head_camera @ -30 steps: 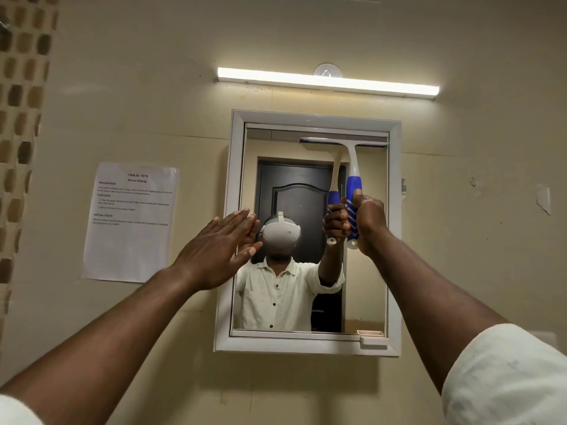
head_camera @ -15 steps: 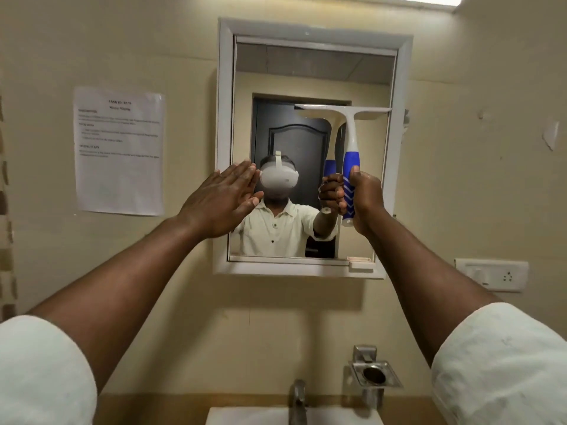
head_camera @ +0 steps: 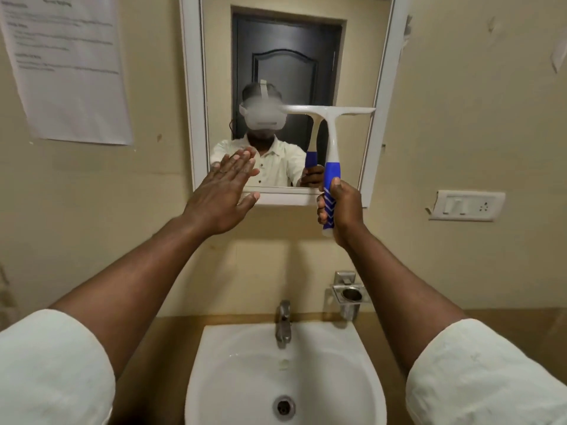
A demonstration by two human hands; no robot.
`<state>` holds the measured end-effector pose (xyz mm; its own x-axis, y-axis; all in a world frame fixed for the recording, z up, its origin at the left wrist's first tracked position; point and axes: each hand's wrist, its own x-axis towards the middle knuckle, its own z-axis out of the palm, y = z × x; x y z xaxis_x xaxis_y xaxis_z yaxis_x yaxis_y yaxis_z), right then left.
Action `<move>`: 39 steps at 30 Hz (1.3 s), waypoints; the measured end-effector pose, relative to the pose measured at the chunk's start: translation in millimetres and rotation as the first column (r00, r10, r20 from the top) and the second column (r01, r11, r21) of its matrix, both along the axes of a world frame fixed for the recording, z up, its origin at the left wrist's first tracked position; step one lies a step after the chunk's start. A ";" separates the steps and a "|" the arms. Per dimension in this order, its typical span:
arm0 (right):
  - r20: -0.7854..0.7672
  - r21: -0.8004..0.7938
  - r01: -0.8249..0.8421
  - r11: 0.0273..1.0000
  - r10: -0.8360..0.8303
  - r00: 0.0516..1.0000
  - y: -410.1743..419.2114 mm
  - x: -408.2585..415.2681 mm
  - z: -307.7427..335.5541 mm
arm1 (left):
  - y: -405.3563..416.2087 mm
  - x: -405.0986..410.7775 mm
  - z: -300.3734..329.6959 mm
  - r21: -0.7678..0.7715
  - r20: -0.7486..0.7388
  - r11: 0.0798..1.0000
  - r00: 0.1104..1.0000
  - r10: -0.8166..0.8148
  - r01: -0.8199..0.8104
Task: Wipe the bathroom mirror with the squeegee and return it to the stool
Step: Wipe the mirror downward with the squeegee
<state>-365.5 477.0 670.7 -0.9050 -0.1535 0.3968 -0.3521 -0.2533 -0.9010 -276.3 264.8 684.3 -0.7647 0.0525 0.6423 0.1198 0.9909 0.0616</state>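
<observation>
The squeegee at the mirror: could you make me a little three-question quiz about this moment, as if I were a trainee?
1. True or false: the squeegee is gripped by the left hand.
2. Where does the squeegee's blade sit on the mirror? A) along the top edge B) about mid-height on the right side C) off the glass, over the basin
3. Fill in: the left hand is held ____, fingers together, near the mirror's lower left corner.

Key
1. False: the right hand grips its blue handle.
2. B
3. open (flat)
</observation>
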 end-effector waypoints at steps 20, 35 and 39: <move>0.154 0.103 0.016 0.995 -0.032 0.988 17.9 27.4 -122.6 | 5.7 14.8 -106.9 0.012 0.204 0.999 0.978 0.032 -0.035; 0.160 0.033 0.035 0.999 -0.039 0.986 6.5 35.1 -121.9 | -4.2 22.0 -87.4 0.003 0.127 0.999 0.991 0.047 -0.048; 0.111 -0.012 0.012 1.000 -0.011 0.994 2.9 36.0 -109.6 | -5.9 20.8 -71.0 -0.014 0.066 0.999 0.997 0.039 -0.038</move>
<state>-329.5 479.9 561.0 -0.9452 -0.1383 0.2956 -0.2532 -0.2611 -0.9315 -255.5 258.9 613.3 -0.8072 0.0301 0.5895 0.0778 0.9954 0.0556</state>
